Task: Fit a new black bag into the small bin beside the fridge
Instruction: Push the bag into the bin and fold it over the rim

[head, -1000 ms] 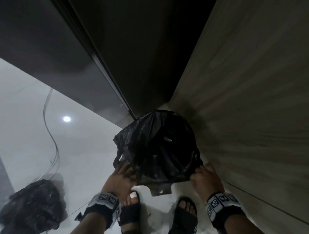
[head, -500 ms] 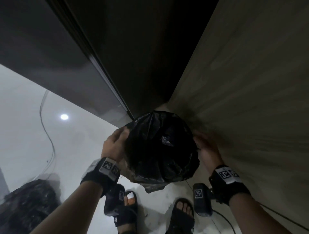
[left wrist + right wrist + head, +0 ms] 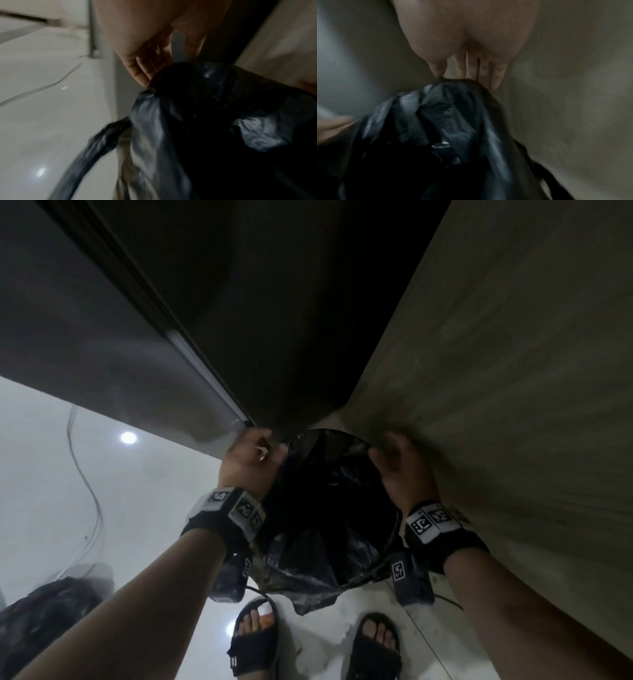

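Observation:
The black bag (image 3: 329, 508) lies stretched over the small bin's mouth, in the corner between fridge and wooden panel. The bin is almost wholly covered; a pale strip of its wall (image 3: 124, 159) shows under the plastic. My left hand (image 3: 250, 460) grips the bag's edge at the far left of the rim, fingers (image 3: 145, 65) down behind the plastic. On the far right of the rim my right hand (image 3: 397, 467) pinches the edge between thumb and fingers (image 3: 488, 70). A bag handle loop (image 3: 96, 148) hangs loose down the left side. Both wrist views are blurred.
The dark grey fridge (image 3: 120, 354) stands close on the left and the wooden panel (image 3: 513, 405) close on the right. A full black bag (image 3: 44, 621) sits on the glossy white floor at lower left, near a thin cable (image 3: 92, 501). My sandalled feet (image 3: 255, 642) are just before the bin.
Both hands have travelled from the near rim, along the bin's sides, to its far rim. The bag's edge has come down flatter around the rim.

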Tool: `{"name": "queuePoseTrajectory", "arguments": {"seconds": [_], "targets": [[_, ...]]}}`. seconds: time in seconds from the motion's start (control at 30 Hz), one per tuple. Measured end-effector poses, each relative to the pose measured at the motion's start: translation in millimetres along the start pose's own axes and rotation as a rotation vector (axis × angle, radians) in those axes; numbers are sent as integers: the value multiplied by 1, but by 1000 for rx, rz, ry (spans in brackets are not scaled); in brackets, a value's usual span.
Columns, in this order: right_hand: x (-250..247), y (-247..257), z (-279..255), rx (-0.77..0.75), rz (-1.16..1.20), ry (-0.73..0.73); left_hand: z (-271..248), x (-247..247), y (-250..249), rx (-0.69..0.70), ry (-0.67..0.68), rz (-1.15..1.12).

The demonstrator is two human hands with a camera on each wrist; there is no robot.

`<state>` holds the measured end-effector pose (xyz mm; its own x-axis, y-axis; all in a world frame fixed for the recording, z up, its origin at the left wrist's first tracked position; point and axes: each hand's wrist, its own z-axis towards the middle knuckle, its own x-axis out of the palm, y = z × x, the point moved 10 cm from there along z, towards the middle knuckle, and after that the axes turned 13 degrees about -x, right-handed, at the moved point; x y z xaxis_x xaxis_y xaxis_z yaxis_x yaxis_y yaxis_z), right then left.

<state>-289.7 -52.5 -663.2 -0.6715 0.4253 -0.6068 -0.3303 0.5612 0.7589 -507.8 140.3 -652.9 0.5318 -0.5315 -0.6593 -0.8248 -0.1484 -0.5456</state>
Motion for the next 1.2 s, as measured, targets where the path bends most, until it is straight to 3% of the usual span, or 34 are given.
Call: {"name": "queuePoseTrajectory", "arguments": {"seconds": [0.07,0.1,0.17,0.23,0.27,0.3,0.33,0.4,0.47,0.57,0.63,0.73,0.87,0.93,1.03,1.1,1.2], "targets": [[20,5,15,-58,-121,169,0,24,-17,130,108,330],[28,4,19,-59,-222,272,3,31,-16,119,148,472],[32,-1,22,-23,-351,358,0,27,-19,126,124,563],[22,14,14,-89,-452,293,-21,19,-36,321,-20,577],[16,32,8,-200,-512,198,-37,23,-43,463,-80,643],[13,54,-1,-335,-554,122,-55,32,-48,602,-99,691],[16,73,-13,-452,-561,101,-71,48,-46,687,-28,763],[47,85,-40,-537,-577,316,-87,80,-26,654,214,962],[83,55,-67,-469,-764,637,-87,91,6,499,366,1194],[104,-13,-95,-318,-1098,968,-89,93,40,434,445,1434],[106,-34,-102,-267,-1211,1076,-91,98,50,454,485,1466],[107,1,-89,-286,-1050,934,-97,105,26,451,540,1282],[99,70,-47,-407,-744,567,-90,105,-31,583,359,1209],[101,69,-29,-329,-616,573,-84,107,-24,606,315,1361],[105,35,-10,-90,-440,620,-75,107,24,512,327,1695],[107,22,-13,-49,-411,665,-74,103,36,486,333,1686],[108,25,-31,-137,-460,703,-82,106,22,571,412,1496]]}}
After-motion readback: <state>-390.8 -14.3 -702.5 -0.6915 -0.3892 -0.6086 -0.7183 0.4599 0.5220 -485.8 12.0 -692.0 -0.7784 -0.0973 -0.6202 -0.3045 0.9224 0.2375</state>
